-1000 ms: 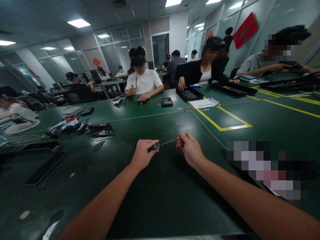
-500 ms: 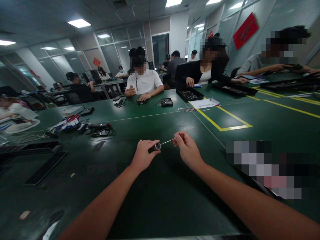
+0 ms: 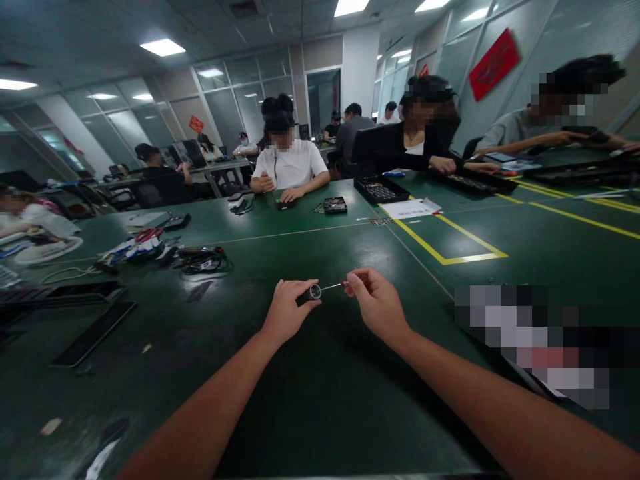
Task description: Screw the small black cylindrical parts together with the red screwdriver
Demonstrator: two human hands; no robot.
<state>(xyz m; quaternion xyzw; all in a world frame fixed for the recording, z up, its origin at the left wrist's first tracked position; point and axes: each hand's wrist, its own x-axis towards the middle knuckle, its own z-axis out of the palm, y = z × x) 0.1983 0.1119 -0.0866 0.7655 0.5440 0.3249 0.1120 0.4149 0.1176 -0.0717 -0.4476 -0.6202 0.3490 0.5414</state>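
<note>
My left hand [image 3: 290, 307] grips a dark cylindrical part [image 3: 315, 292] between thumb and fingers, its round, light-rimmed end turned to the right. In my right hand [image 3: 373, 297] a thin screwdriver [image 3: 332, 287] with a red portion near the fingertips is pinched. The metal shaft points left, and its tip meets the round end of the cylinder; whether it goes inside is too small to tell. Both hands are above the green table [image 3: 310, 413], near its middle.
Tangled cables [image 3: 204, 260] and a flat black panel [image 3: 95, 333] lie to the left. Beyond are a small black box [image 3: 335, 205], a black tray [image 3: 381, 189] and white paper [image 3: 411, 208]. Several people sit across the table. A pixelated area covers items at the right.
The view has shifted slightly. My hands hold nearly the same pose, with the right fingers a little changed on the screwdriver. Across the table, a dark-sleeved person's hand moved right, away from the black tray.
</note>
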